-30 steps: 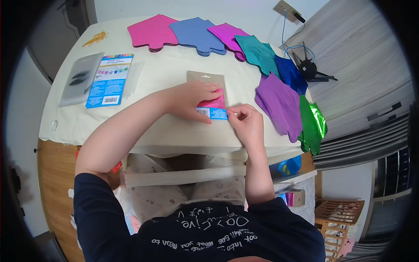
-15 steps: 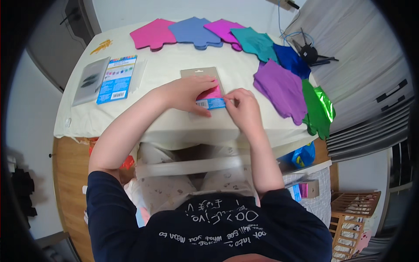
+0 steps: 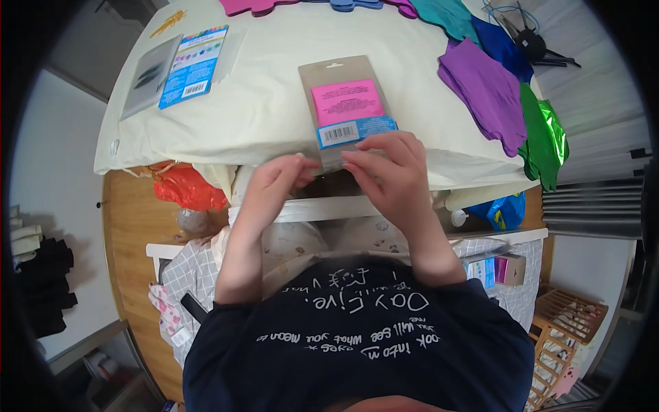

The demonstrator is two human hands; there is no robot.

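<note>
A flat package (image 3: 348, 99) lies near the front edge of the table, with a grey-brown upper part, a hanging hole, a pink printed panel and a blue barcode label. Its clear plastic end (image 3: 332, 159) reaches toward me, over the table edge. My left hand (image 3: 274, 189) has its fingers curled, the tips pinching at the left side of that plastic. From the right, my right hand (image 3: 395, 168) pinches the plastic between thumb and fingers, just below the label. Fine detail at the fingertips is too small to make out.
Blue printed packaging (image 3: 195, 69) and a clear sleeve (image 3: 151, 75) lie at left. Purple (image 3: 480, 93), green (image 3: 539, 147), blue and teal flat cutouts line the right side. Behind them is a black router (image 3: 530, 44). A red plastic bag (image 3: 185, 185) sits below the table.
My left hand has left the package's face and come to its near end. My right hand has moved to the same end. The view has shifted, showing more floor.
</note>
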